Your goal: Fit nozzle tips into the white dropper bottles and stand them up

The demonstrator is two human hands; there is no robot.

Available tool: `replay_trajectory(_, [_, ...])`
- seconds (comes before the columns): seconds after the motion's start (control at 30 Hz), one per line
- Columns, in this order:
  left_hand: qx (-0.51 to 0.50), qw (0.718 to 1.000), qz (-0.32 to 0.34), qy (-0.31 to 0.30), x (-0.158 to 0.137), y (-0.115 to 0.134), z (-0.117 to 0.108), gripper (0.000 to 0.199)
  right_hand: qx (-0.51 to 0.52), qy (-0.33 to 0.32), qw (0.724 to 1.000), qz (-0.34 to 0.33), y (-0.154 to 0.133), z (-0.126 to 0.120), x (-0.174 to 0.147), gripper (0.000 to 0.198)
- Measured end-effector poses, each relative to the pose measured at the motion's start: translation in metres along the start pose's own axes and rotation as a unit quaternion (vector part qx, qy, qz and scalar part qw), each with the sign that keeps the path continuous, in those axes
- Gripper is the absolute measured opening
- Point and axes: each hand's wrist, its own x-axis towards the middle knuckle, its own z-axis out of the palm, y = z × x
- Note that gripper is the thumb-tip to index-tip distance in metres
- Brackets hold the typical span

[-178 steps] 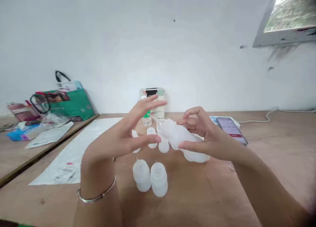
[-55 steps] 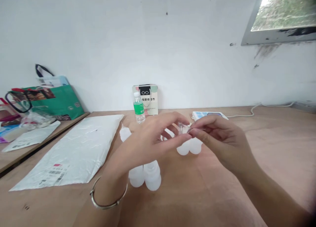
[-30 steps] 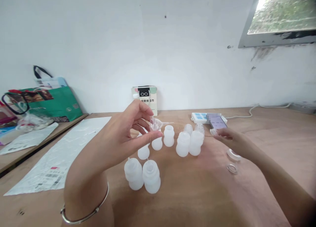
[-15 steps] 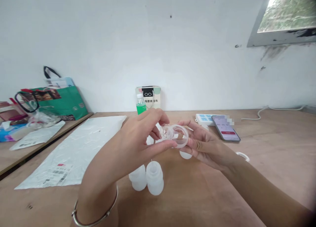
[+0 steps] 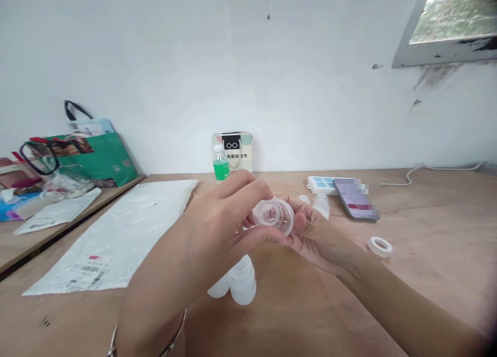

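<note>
My left hand (image 5: 229, 206) pinches a clear, stepped round plastic piece (image 5: 267, 213) between thumb and fingers. A wider clear plastic ring (image 5: 289, 219) is gripped by my right hand (image 5: 316, 243). The stepped piece overlaps the ring; whether it sits inside it I cannot tell. Below my left hand, two translucent white plastic bottles (image 5: 243, 284) stand on the table, partly hidden by that hand. Just behind my right hand are a clear plastic piece (image 5: 321, 205) and a smaller one (image 5: 304, 198). A loose white ring (image 5: 378, 252) lies beyond my right forearm.
A white mailing bag (image 5: 128, 227) lies flat at left, near a green shopping bag (image 5: 112, 160). Toward the wall stand a green-labelled bottle (image 5: 221, 169) and a paper bag (image 5: 244, 157). A phone (image 5: 353, 204) leans on a power strip (image 5: 320, 185) at right.
The stepped piece and the ring have come closer together and now overlap more. My left fingers have shifted right over the top of the piece.
</note>
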Motion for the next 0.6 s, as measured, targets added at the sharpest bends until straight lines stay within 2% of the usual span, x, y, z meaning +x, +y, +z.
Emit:
replay_trajectory(0.17, [0.011, 1.000, 0.003, -0.002, -0.0005, 0.0017, 0.0021, 0.030, -0.012, -0.007, 1.000, -0.011, 0.0008, -0.0008, -0.0015, 0.034])
replay_trajectory(0.4, [0.041, 0.999, 0.007, 0.024, -0.0031, 0.0061, 0.0032, 0.028, -0.022, -0.010, 1.000, -0.004, 0.0015, -0.0039, -0.0015, 0.031])
replay_trajectory(0.6, [0.043, 0.999, 0.015, 0.004, -0.0042, 0.0050, 0.0026, 0.024, -0.036, -0.013, 0.999, -0.005, 0.0040, -0.0024, -0.0005, 0.023])
